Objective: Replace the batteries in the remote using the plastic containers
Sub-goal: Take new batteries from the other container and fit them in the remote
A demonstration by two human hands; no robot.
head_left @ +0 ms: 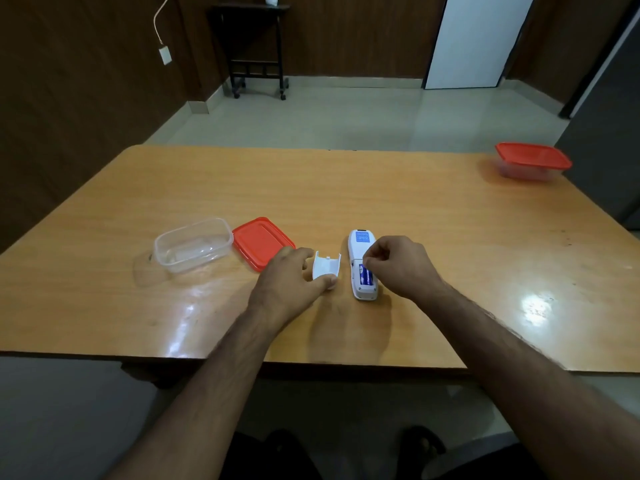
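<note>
Open container: a clear rectangular plastic tub [194, 244] is sitting without its lid on the glossy wooden table [346, 188], well to the left of the remote; its contents cannot be made out through the reflections.
Loose lid: a flat red plastic lid [258, 241] is lying between the clear tub and the remote, touching the tub's right end, with its near corner hidden under the left hand.
Closed container: a second clear plastic tub with a red lid on it [531, 161] is standing far to the right of the remote, near the table's far edge; what it holds cannot be told.
Remote: a white handheld remote control [362, 265] is lying back-up on the table, its battery bay open and a blue battery [364, 275] showing inside.
Battery cover: a small curved white plastic cover [325, 266] is sitting just left of the remote, inner side up.
Left hand: the left hand [294, 278] is pinching the cover's near end between thumb and fingers.
Right hand: the right hand [398, 263] is curling over the remote's right side, fingertips pinched together at the battery bay; whether they are gripping the battery cannot be told.
</note>
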